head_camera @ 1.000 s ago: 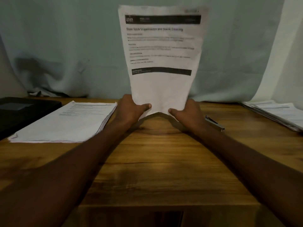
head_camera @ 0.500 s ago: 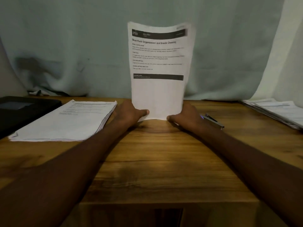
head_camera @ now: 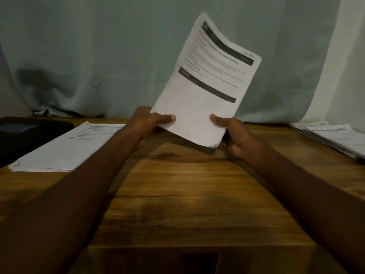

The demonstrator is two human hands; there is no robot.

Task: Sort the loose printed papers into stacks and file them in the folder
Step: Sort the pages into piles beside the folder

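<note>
- Now the bundle of papers [head_camera: 199, 107] is gripped at its lower corners by left hand [head_camera: 147, 123] and right hand [head_camera: 235, 135].
- Its long axis is tilted rightward, clear of the worktop [head_camera: 187, 194]; the right stack [head_camera: 335, 137] is judged nearer the right hand.

on the table [head_camera: 197, 204], a paper stack [head_camera: 65, 147] lies left, another stack [head_camera: 335, 137] far right.

My left grip [head_camera: 151, 123] and right grip [head_camera: 236, 135] are bare: no gloves, rings or watch. Behind each grip, my forearm is uncovered to the frame edge; no sleeve shows. One left thumbnail is visible.
</note>
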